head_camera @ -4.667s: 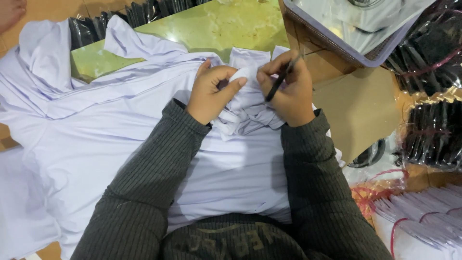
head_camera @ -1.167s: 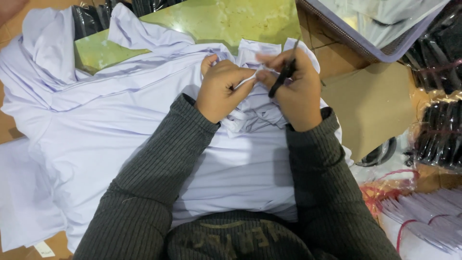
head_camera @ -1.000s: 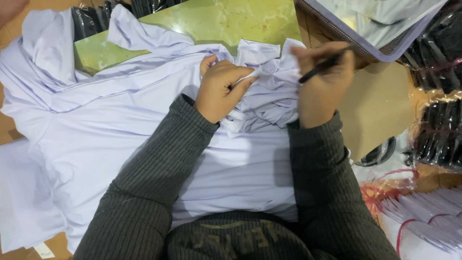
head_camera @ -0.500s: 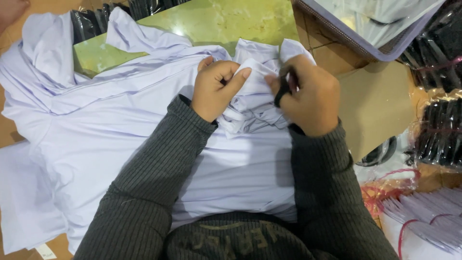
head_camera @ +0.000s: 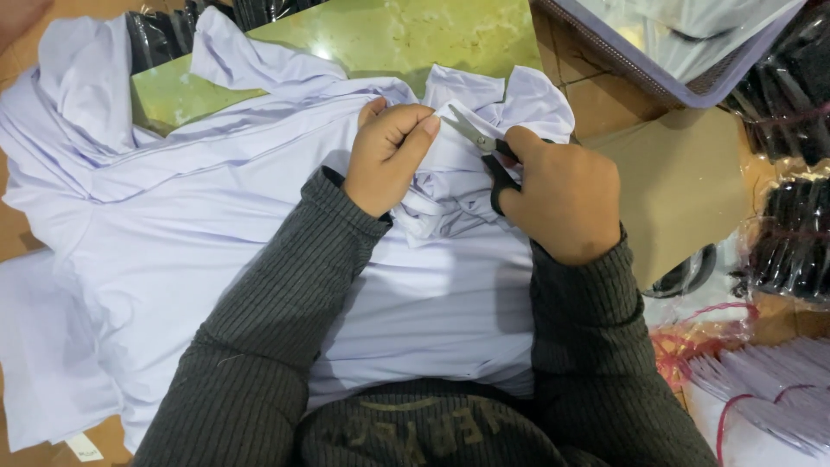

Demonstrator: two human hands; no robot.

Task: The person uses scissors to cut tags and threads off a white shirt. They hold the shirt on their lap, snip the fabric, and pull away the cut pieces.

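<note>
A pale lavender-white garment [head_camera: 216, 233] lies spread over my lap and the green tabletop [head_camera: 406, 35]. My left hand [head_camera: 389, 156] pinches a bunched fold of its fabric near the collar. My right hand [head_camera: 562, 199] grips small black-handled scissors [head_camera: 484, 147], their metal blades pointing left toward my left thumb and touching the pinched cloth. Both forearms wear dark ribbed sleeves.
A purple-rimmed mesh basket [head_camera: 683, 78] sits at the top right. Brown cardboard [head_camera: 683, 190] lies to the right of my right hand. Black plastic-wrapped bundles [head_camera: 795, 233] line the right side, and stacked pale folded pieces [head_camera: 769, 389] sit at the lower right.
My right hand lifted away to the right with the scissors a second ago, then came back. The blades now point at the fabric held by my left hand.
</note>
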